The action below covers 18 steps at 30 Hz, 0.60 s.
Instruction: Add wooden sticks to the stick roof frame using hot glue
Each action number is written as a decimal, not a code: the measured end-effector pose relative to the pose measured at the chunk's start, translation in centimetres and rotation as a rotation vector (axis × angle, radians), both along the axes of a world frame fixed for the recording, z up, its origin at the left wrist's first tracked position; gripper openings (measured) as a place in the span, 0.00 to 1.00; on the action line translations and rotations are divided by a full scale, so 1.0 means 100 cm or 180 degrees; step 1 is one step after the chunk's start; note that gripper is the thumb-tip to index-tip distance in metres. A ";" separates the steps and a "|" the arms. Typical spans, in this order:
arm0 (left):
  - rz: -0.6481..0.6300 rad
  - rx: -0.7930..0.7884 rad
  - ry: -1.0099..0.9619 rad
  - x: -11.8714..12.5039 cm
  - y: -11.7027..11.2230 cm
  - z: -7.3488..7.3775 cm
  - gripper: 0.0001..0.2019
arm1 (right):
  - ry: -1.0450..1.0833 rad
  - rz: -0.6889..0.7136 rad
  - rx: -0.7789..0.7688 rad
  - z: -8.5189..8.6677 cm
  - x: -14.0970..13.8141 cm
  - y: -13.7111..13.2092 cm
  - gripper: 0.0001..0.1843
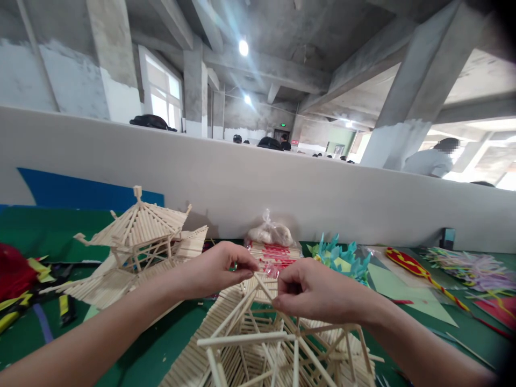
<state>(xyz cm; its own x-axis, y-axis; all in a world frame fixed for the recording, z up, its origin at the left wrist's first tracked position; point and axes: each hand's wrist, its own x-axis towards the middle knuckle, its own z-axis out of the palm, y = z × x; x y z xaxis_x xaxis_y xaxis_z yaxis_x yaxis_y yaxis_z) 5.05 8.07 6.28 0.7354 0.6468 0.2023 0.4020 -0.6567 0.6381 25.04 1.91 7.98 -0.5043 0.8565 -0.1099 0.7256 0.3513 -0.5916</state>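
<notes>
A model building frame of pale round wooden sticks (245, 339) stands right in front of me, its open roof beams meeting at a peak. At that peak my left hand (226, 269) is closed, thumb and forefinger pinching by the tip of a slanting wooden stick (264, 287). On the other side, my right hand (310, 287) has its fingers curled in, the fingertips close to the lower end of the same stick. Whatever lies inside the right fingers is hidden. Below the frame spreads a slatted lower roof (205, 336) of sticks laid side by side.
A stick pavilion (139, 231) stands at the left, with cutters (64, 309) beside it. Behind my hands are a knotted plastic bag (270, 234) and packed sticks (268, 251). Turquoise paper leaves (342, 258) and a red-yellow ornament (407, 262) lie right. A white partition (322, 199) closes the back.
</notes>
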 end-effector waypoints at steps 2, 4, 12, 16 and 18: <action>-0.0025 0.0022 -0.0004 0.000 0.000 0.000 0.09 | 0.0015 0.0003 0.0025 0.000 0.000 0.000 0.07; -0.0041 0.0039 -0.0011 -0.001 0.000 0.000 0.09 | 0.0023 0.0008 0.0040 0.000 0.000 0.000 0.07; 0.0004 0.0063 0.0018 -0.001 0.001 0.002 0.08 | 0.0046 0.0004 0.0000 -0.002 0.001 0.000 0.07; -0.0031 0.0090 0.0128 -0.001 0.000 0.012 0.08 | 0.0036 0.0019 0.0083 0.000 0.001 -0.001 0.07; -0.0050 0.0117 0.0222 -0.003 -0.004 0.022 0.08 | 0.0024 0.0033 0.0168 0.004 0.002 -0.002 0.08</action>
